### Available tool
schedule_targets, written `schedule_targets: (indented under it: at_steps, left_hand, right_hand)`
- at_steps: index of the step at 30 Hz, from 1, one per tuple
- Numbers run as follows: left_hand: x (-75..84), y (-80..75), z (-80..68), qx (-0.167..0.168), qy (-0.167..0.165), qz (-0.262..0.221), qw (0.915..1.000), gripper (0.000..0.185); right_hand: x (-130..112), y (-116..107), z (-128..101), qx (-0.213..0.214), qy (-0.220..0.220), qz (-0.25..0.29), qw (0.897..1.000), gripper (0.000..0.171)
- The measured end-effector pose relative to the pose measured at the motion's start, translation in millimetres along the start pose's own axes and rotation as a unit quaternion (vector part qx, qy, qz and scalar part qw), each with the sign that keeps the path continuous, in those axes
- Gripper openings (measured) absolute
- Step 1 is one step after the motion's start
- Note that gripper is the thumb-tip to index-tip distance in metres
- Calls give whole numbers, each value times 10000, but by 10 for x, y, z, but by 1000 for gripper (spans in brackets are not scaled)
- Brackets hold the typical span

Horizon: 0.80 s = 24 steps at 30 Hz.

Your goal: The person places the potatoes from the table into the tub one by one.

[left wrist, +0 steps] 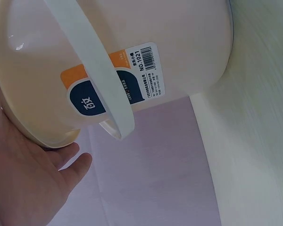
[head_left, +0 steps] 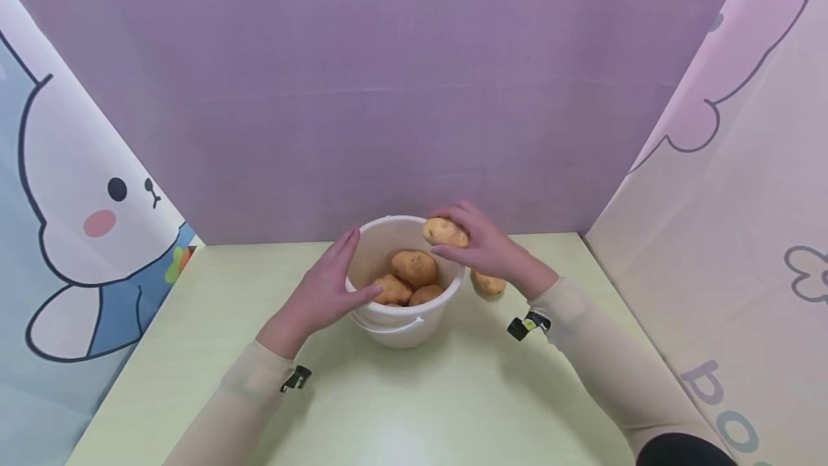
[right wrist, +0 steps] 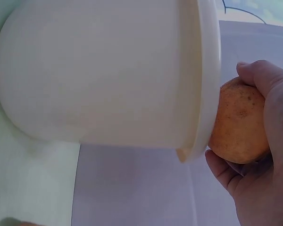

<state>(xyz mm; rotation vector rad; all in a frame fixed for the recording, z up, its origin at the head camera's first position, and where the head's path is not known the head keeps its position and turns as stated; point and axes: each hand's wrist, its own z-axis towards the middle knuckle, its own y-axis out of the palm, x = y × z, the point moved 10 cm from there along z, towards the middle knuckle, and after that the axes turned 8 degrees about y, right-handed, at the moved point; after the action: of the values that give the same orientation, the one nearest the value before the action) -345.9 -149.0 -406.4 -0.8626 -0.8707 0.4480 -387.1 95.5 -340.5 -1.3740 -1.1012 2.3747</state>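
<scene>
A white bucket (head_left: 398,336) stands upright on the table, with several potatoes (head_left: 414,267) lying in it. At the bucket's left rim is my left hand (head_left: 326,286), its fingers fairly straight and the thumb reaching over the front of the rim. My right hand (head_left: 481,239) grips another potato (head_left: 446,233) between thumb and fingers at the right rim. In the right wrist view this held potato (right wrist: 240,122) is level with the bucket's mouth. One more potato (head_left: 488,283) lies on the table right of the bucket, partly covered by my right hand.
The pale table (head_left: 401,408) ends at a purple backdrop (head_left: 401,92) close behind the bucket. Printed panels flank it, a cartoon one (head_left: 84,200) on the left and a pinkish one (head_left: 744,200) on the right. The bucket's handle (left wrist: 94,70) hangs down over a label (left wrist: 144,73).
</scene>
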Motion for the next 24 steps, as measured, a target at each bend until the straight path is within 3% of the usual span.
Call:
schedule_targets:
  at_steps: [15,24]
  left_hand:
    - [21,5,1,-17,59,21,10000,121]
    - [19,9,-15,-19,78,47,10000,121]
  right_hand:
    - [-183,301,118,-513,-461,-246,9973,53]
    - [-226,423,146,-695,-484,-224,9962,54]
